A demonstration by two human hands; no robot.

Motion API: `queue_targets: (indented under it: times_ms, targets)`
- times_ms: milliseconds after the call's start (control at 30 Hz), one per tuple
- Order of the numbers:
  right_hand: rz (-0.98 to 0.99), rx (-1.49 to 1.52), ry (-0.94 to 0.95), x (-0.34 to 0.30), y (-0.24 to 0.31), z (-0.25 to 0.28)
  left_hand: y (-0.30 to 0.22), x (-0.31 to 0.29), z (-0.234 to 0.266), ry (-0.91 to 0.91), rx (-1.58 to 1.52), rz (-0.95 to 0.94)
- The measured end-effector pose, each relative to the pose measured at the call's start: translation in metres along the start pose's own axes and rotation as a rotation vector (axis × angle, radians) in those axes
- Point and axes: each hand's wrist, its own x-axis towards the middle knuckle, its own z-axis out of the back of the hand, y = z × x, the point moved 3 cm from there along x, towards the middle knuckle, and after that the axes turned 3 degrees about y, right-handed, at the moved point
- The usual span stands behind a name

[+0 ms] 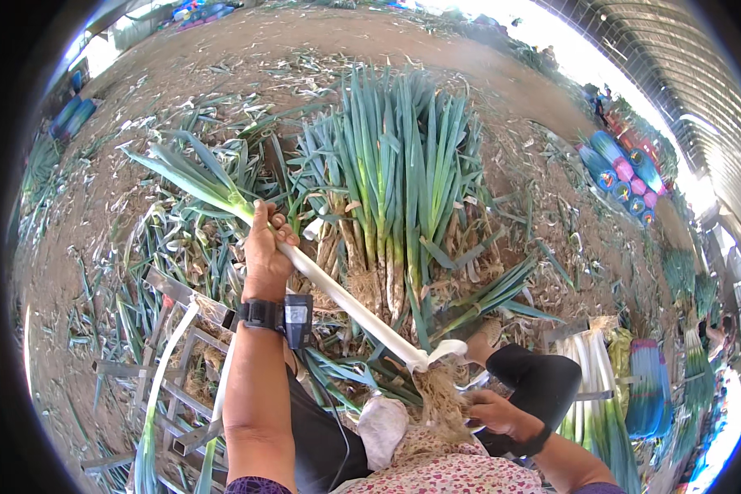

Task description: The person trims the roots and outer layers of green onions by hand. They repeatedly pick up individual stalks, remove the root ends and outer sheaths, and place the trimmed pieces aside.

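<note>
A leek (350, 305) slants across the middle, its green leaves at upper left and its long white shaft running down to the right. My left hand (267, 247) is closed around it where the green turns white. At the lower end hang brown roots (442, 395), beside a curled white flap (448, 350). My right hand (502, 414) is at the roots with its fingers bent; what it grips, if anything, is partly hidden. Beyond the held leek, a thick pile of unpeeled leeks (395, 173) has green tops pointing away and dirty roots toward me.
On the left, a metal frame (185, 362) carries white-stemmed leeks. Another rack on the right holds several clean leeks (589, 370), next to a blue-wrapped bundle (646, 387). Leaf scraps litter the soil. More wrapped bundles (622, 177) lie farther right. My bent knee (543, 383) is near my right hand.
</note>
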Motion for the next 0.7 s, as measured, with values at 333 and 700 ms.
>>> queue_targets:
  times_ms: [333, 700]
  targets:
    - [0.662, -0.326, -0.096, 0.018, 0.057, -0.032, 0.008, -0.033, 0.021, -0.199, 0.383, -0.039]
    - [0.467, -0.258, 0.012, -0.021, 0.03, -0.086, -0.046, -0.097, 0.091, -0.278, 0.034, -0.018]
